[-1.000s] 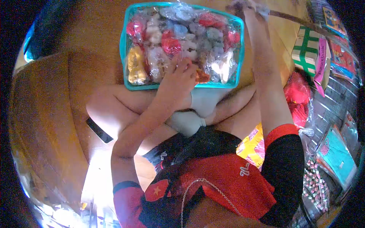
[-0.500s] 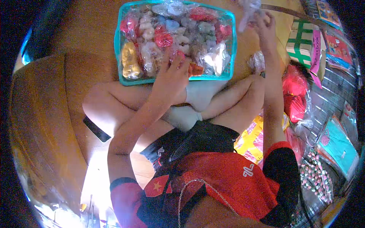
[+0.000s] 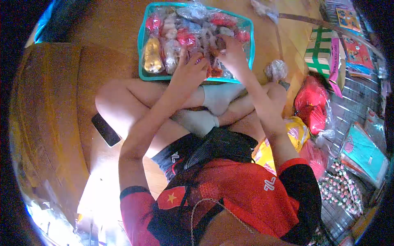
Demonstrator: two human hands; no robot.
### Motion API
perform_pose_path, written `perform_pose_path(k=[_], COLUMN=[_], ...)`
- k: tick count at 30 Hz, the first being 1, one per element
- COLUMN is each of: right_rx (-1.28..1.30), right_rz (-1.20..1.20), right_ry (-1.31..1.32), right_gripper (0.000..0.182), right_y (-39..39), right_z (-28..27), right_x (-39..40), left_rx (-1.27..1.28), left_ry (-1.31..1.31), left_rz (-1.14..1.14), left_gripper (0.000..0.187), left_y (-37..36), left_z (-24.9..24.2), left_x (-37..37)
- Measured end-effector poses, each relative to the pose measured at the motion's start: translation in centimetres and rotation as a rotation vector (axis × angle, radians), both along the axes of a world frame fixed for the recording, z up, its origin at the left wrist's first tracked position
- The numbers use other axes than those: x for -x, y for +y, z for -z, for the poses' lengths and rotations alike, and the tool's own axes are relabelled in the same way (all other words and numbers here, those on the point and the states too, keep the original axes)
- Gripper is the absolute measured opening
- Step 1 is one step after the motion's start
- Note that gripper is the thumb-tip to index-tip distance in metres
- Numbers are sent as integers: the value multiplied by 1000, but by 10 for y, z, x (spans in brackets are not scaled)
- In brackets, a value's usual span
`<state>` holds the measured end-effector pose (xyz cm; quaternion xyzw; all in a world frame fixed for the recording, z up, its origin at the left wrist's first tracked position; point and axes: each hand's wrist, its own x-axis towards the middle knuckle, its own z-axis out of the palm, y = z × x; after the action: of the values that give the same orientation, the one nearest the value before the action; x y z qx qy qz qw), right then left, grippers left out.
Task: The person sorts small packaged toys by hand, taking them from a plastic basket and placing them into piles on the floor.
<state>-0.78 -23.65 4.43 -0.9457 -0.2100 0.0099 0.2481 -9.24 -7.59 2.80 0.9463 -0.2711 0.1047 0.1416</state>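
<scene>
A turquoise plastic basket (image 3: 142,49) stands on the floor before my crossed legs, filled with several soft-looking items in clear plastic bags. Among them are a yellow one (image 3: 153,56) at the near left and a red one (image 3: 186,39) near the middle. Over the near middle of the basket, my left hand (image 3: 191,68) has its fingers curled around a small plastic-wrapped item with a reddish shine. Close beside it, my right hand (image 3: 230,52) is closed, with fingertips bent toward the same spot. What lies between its fingers is hidden.
Crumpled clear plastic (image 3: 264,9) lies beyond the basket's right corner, and a clear plastic ball (image 3: 276,69) near my right knee. Rightward are a green-taped box (image 3: 318,51), red bagged goods (image 3: 312,98) and a yellow bag (image 3: 297,131). A phone (image 3: 106,130) lies by my left knee.
My right hand has left the crumpled plastic at the upper right and come back over the basket beside my left hand. The plastic stays on the floor. The view has shifted slightly.
</scene>
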Motion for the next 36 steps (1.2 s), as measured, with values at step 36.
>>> perform_pose_path(k=[36], right_rx=[-89], right_rz=[150], right_ry=[-1], right_gripper=[53], right_y=[-7], right_z=[-2], right_x=[10], left_rx=[89], left_ry=[56], left_rz=[-99], left_gripper=[74], left_y=[20], left_z=[-9], left_x=[-55])
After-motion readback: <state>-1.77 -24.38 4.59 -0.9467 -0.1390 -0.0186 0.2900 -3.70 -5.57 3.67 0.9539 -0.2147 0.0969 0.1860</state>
